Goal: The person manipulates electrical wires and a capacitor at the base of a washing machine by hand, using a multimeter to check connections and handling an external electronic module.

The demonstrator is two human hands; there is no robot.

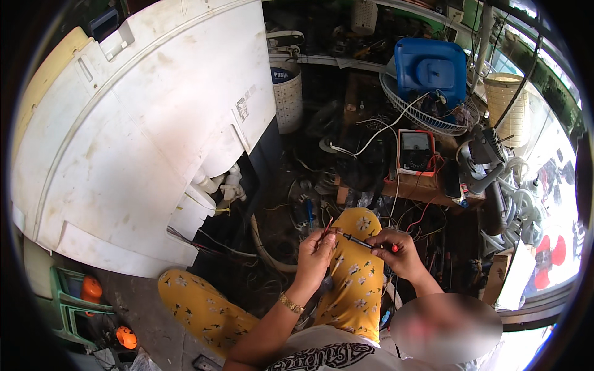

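– Just above the yellow floral trousers, counting two hands: one left hand, one right hand. What about the stuff around?

– Tallying now: one black probe between the hands, over the right thigh. One multimeter, up on a brown wooden surface off to the right. One blue plastic piece by one white openwork basket. Two orange things near a green plastic frame, lower left. Plus one massive white casing, hogging the upper left lol.

– Nice. And the grip?

– On the right, pinching the back end of the black probe between thumb and fingers, with one small red piece poking out near the palm. On the left, thumb and fingertips pressed together on a thin reddish wire.

– Touching, probe and wire?

– Honestly can't tell, too tiny. Probe tip right by the left fingertips though, pointing left and slightly up.
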